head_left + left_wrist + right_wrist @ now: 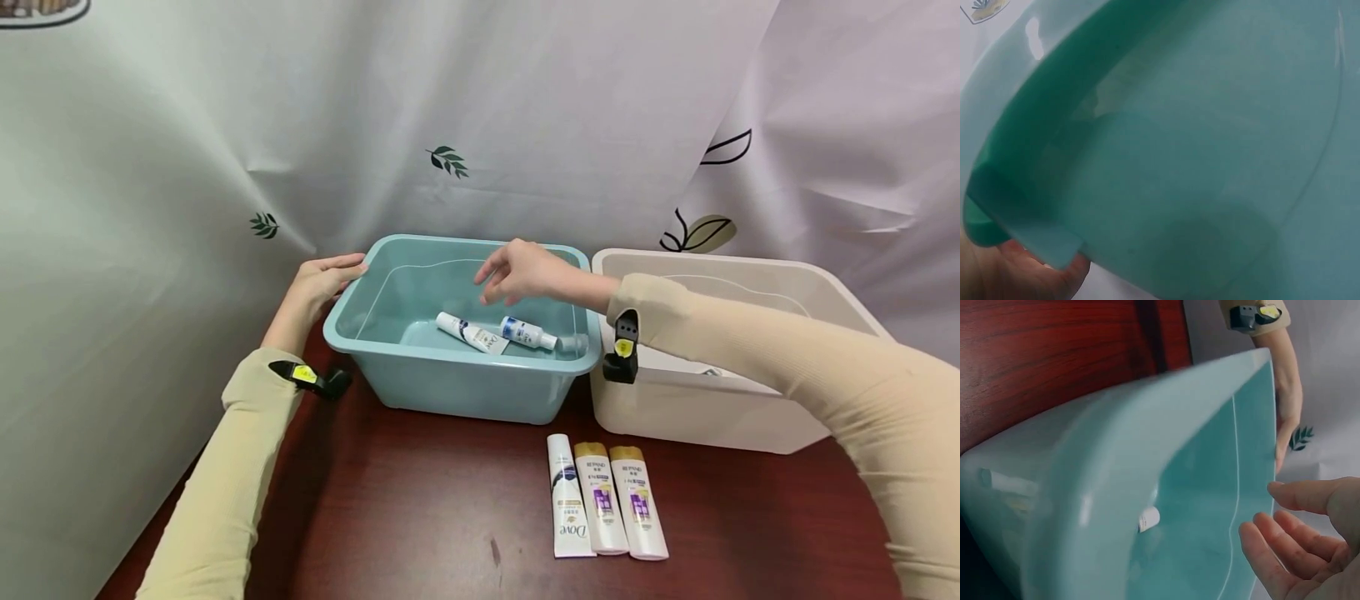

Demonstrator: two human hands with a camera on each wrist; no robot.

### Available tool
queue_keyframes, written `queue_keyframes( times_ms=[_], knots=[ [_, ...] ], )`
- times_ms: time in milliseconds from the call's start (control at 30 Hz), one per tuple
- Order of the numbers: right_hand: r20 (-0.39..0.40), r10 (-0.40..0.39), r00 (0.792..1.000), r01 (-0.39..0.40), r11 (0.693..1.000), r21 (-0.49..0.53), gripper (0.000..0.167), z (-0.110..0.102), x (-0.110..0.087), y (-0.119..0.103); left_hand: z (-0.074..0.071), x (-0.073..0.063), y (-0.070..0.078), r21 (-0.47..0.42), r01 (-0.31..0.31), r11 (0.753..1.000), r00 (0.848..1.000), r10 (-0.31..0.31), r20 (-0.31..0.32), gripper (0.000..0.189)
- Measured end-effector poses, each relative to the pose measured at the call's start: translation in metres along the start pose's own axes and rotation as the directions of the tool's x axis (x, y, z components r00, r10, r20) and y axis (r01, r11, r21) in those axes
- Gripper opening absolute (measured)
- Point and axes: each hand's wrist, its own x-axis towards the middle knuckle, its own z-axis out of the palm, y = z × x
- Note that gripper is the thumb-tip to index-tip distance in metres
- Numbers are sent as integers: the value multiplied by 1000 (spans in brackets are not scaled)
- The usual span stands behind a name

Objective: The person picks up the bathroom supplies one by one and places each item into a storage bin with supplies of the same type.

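Observation:
My left hand [321,282] grips the left end rim of a light blue plastic basin [450,387]; in the left wrist view its fingers [1075,275] show under the rim. Inside the basin lie a white Dove tube [472,333] and a small white-and-blue bottle [525,332], side by side on the bottom. Over the basin's right half hovers my right hand [525,271], fingers loosely bent and holding nothing. The right wrist view shows its fingers and thumb spread apart, with a white cap [1149,519] visible down in the basin.
A white basin [697,412] stands right beside the blue one, partly behind my right forearm. In front, on the dark red table [420,508], another Dove tube [567,500] lies beside two white bottles with gold caps [602,500]. A pale curtain [525,108] hangs behind.

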Motion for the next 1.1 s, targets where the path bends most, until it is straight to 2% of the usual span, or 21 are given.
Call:
queue_keyframes(
  times_ms=[200,467,1100],
  knots=[
    [16,-8,1000,8,1000,0,29,4,-4,0,0,0,-1,-13,8,1000,1000,-8,4,54],
    [-9,-34,999,34,999,-42,28,3,-11,-4,1,0,-2,-15,5,1000,1000,-5,9,55],
    [-30,-65,997,64,998,-8,29,-1,-31,6,1,-1,-1,-4,-14,1000,1000,14,1,55]
  ],
)
